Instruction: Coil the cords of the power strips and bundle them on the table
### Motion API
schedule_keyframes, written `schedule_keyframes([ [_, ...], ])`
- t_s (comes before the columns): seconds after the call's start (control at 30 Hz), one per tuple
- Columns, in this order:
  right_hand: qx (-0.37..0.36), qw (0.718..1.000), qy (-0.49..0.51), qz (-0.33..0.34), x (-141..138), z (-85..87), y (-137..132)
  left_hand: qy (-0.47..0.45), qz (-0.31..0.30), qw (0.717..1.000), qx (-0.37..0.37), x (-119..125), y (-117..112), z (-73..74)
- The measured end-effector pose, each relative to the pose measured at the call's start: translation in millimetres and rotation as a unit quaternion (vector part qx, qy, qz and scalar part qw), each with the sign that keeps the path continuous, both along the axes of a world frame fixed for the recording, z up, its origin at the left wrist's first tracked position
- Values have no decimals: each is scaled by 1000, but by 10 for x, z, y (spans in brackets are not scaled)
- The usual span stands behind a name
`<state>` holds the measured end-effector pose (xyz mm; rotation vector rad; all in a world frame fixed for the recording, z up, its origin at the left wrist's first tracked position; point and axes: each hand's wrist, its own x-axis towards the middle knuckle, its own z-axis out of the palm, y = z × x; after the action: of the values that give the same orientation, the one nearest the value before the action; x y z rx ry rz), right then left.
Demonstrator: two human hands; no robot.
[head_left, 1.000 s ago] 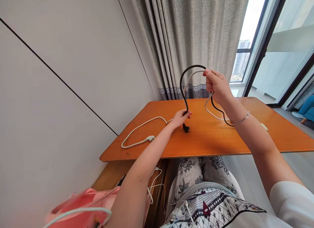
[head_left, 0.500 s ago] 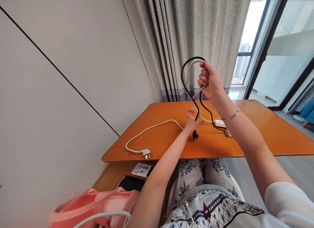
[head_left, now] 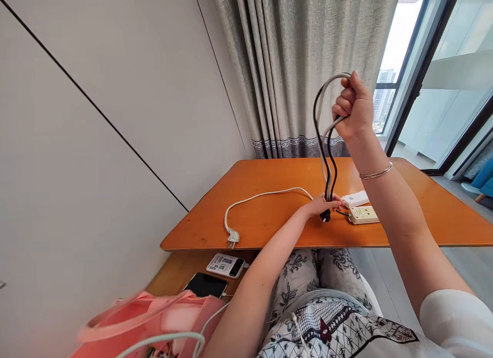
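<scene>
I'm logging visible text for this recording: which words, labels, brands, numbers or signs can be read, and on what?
No text is legible.
White device with a dark end panel: printing, too small to read.
Cream power strip: label, too small to read.
White strip behind it: faint marking, too blurred to read.

Curtain [head_left: 300, 65] behind table [head_left: 208, 219], wall [head_left: 96, 183] at left, window [head_left: 387, 86] right of curtain. On table: plug [head_left: 233, 237] near front edge, left; two power strips [head_left: 364, 215] side by side, just right of left hand [head_left: 323, 205]. Right hand [head_left: 357, 105] higher, above table. Lower surface [head_left: 164, 278], front left: phone [head_left: 205, 285], bag [head_left: 181, 317] before it.
</scene>
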<state>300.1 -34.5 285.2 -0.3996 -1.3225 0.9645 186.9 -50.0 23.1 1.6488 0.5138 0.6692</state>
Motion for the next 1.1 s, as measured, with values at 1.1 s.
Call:
schedule_keyframes([
  [1.1, -107, 824, -471, -297, 1610, -2799, -211, -424, 216, 817, -326, -958, -57, 158],
])
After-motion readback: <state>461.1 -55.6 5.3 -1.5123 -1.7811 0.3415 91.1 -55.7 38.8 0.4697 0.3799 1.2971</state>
